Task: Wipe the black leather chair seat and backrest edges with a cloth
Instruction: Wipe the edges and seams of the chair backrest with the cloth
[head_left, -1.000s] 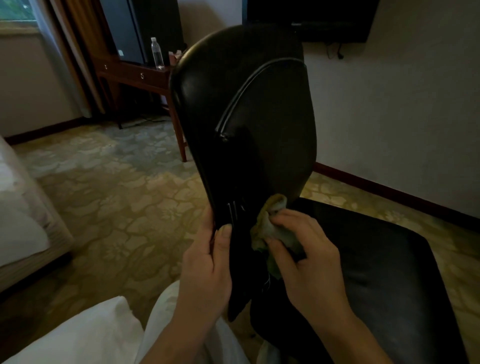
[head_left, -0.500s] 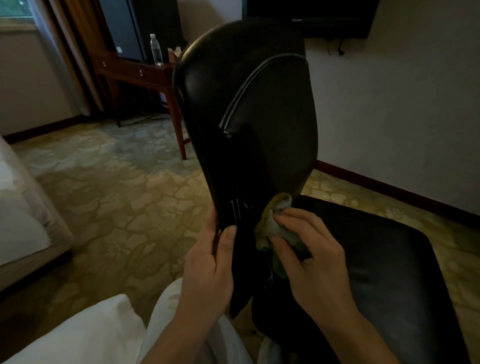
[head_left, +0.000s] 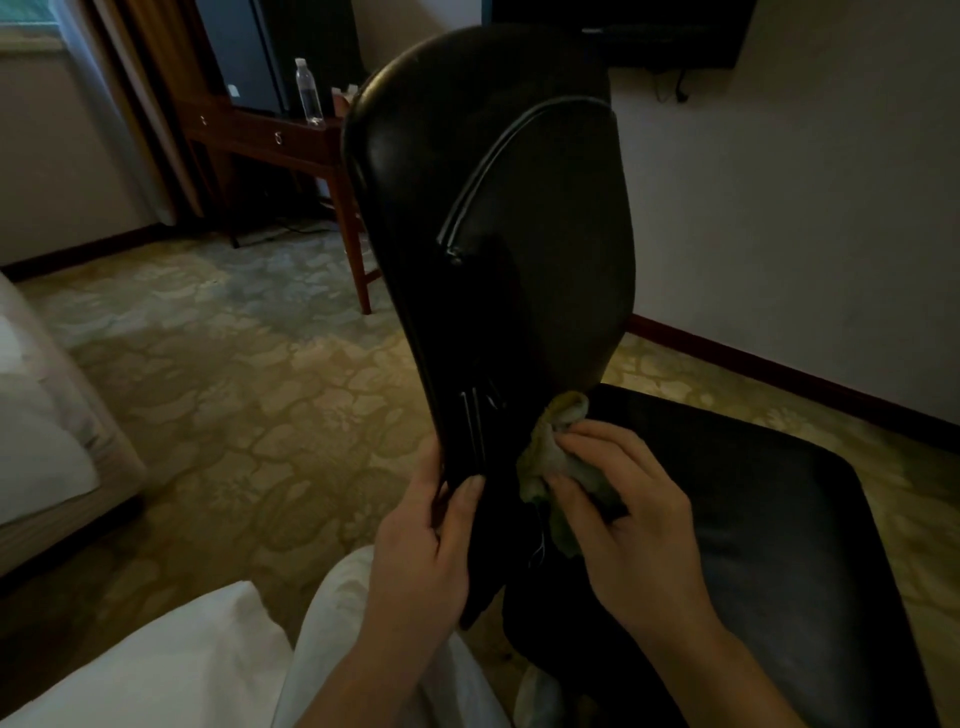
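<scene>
Little has moved; the right hand (head_left: 623, 519) still presses the bunched cloth (head_left: 556, 457) low on the backrest (head_left: 493, 234). The left hand (head_left: 431, 540) pinches the backrest's edge. Rub firmly along the seam above the seat (head_left: 753, 519).

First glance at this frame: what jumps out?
The tall black backrest fills the centre, seen edge-on. At its base the right hand presses a greenish cloth where backrest meets seat, while the left hand grips the backrest's near edge. A water bottle stands on the desk behind.

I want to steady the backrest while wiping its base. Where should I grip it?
Grip the backrest's narrow lower edge from its left side, as the left hand does: it tapers there, thin enough to pinch, leaving the right hand and cloth free.
</scene>
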